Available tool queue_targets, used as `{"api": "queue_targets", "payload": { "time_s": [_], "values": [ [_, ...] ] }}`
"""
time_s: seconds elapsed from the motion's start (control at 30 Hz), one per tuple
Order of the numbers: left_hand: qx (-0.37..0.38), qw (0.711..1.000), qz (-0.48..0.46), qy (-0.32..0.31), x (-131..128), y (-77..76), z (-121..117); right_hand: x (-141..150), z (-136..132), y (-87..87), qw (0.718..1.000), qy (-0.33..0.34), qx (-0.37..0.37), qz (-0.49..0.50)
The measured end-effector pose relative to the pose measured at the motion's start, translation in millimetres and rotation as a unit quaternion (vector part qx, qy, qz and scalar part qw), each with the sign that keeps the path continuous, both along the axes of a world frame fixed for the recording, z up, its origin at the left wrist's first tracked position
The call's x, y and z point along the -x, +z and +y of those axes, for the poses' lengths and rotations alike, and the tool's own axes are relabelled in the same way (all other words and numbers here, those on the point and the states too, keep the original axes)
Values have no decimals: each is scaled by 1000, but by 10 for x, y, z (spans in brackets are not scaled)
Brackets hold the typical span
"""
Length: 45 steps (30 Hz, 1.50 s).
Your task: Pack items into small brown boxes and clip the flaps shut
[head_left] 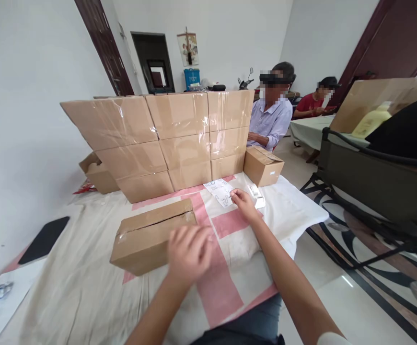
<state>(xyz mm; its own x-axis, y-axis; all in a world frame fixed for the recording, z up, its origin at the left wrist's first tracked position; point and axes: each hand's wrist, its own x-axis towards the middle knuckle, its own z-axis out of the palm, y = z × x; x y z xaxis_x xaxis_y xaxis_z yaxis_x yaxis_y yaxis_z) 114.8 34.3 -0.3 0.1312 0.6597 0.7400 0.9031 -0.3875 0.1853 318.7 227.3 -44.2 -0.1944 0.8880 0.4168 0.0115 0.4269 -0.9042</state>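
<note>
My right hand point(243, 202) reaches forward over the cloth-covered table point(86, 287), fingers pinched at the near edge of a white sheet carrying small clips point(218, 191). A small white object point(257, 195) lies just right of that hand. My left hand point(190, 253) hovers close to me, blurred, fingers curled, beside the right end of a flat cardboard box point(151, 235) lying on the cloth. I cannot make out anything in the left hand.
A wall of taped cardboard boxes point(165, 139) stands across the table's far side, with one small box point(263, 165) at its right. A black phone point(44, 239) lies at left. Two people sit behind. A dark cart point(377, 177) stands on the floor at right.
</note>
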Motion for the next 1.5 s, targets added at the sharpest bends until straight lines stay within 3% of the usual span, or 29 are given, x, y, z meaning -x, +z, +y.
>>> {"api": "queue_targets", "payload": {
  "time_s": [0.07, 0.13, 0.17, 0.27, 0.37, 0.53, 0.63, 0.73, 0.83, 0.93, 1.2, 1.5],
  "values": [
    [-5, 990, 47, 131, 431, 147, -47, 160, -124, 181, 999, 20, 2, 31],
    [41, 974, 76, 209, 823, 258, -20, 381, -274, 389, 997, 44, -3, 67],
    [79, 968, 78, 225, 983, 297, 6, 503, -349, 489, 992, 73, -10, 100],
    [207, 958, 70, 183, 1272, 363, 75, 832, -533, 711, 977, 129, -12, 168],
    [258, 951, 59, 161, 1325, 379, 105, 960, -634, 774, 976, 146, 6, 161],
    [243, 953, 61, 169, 1283, 353, 110, 704, -676, 787, 985, 157, -6, 76],
    [229, 955, 64, 178, 1282, 332, 112, 590, -676, 882, 987, 134, -3, 84],
    [229, 955, 65, 177, 1277, 334, 109, 681, -706, 954, 984, 135, 9, 114],
    [232, 955, 63, 171, 1268, 352, 94, 888, -768, 903, 972, 171, 39, 154],
    [234, 955, 69, 169, 1267, 361, 77, 1036, -814, 724, 957, 194, 79, 201],
    [233, 954, 77, 171, 1275, 356, 79, 920, -700, 157, 949, 238, 104, 176],
    [241, 954, 73, 164, 1250, 379, 24, 952, -670, 20, 940, 299, 116, 116]
  ]
}}
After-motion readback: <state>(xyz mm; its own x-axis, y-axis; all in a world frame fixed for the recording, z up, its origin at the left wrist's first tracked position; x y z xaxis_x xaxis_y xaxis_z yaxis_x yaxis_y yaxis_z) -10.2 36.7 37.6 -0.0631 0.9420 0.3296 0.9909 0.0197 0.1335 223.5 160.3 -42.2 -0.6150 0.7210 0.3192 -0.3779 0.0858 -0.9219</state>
